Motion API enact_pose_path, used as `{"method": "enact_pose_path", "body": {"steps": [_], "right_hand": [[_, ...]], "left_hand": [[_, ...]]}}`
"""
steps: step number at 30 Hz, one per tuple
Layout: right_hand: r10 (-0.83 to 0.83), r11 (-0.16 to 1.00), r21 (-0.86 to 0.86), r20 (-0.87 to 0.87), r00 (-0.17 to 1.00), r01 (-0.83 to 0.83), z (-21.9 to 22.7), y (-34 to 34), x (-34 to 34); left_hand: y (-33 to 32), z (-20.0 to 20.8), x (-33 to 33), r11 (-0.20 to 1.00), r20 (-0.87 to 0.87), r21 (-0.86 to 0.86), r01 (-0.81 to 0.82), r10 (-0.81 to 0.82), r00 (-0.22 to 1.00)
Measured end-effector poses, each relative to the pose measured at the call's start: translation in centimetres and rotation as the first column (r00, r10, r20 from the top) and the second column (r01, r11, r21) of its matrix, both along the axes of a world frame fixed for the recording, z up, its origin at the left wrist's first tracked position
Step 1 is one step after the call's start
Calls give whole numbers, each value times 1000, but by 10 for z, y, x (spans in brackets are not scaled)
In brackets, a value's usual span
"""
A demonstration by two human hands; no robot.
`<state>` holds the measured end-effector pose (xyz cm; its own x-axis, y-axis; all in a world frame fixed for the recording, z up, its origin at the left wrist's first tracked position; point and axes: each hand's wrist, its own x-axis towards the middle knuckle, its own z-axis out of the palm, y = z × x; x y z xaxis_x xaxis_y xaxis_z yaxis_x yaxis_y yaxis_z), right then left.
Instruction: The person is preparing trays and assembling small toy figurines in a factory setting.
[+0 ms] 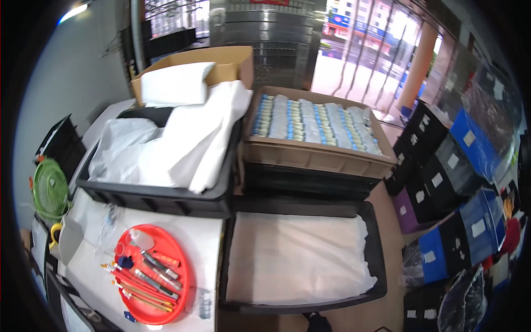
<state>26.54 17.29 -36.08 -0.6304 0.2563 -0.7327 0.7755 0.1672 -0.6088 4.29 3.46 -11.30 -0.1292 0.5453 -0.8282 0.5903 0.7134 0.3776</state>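
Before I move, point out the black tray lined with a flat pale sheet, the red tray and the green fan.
Black tray (376, 243): head view, its right wall.
Red tray (186, 276): head view, its right side.
Green fan (51, 189): head view, its round grille.

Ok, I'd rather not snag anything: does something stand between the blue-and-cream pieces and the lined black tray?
The brown crate's near wall stands between the pieces and the black tray; nothing loose shows there.
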Motion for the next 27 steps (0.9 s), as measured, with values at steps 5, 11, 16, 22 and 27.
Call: {"method": "enact_pose_path", "body": {"steps": [5,11,16,22,27], "right_hand": [[51,999,-15,-6,999,-51,-24,2,-40],[19,997,-80,-30,999,-21,-47,-27,-67],[-21,992,-127,-44,999,15,-60,-45,-81],[-40,978,-209,-78,996,22,-73,-71,-129],[-11,963,-271,-47,999,-2,-61,-107,-137]], "left_hand": [[-4,-13,-23,998,8,-13,-55,55,998],[-11,-16,-43,997,2,-75,-30,30,1000],[-8,-16,-52,993,1,-119,3,-3,1000],[-5,-14,-89,981,-19,-196,7,-11,1000],[-27,2,-97,967,24,-254,-21,28,999]]}}
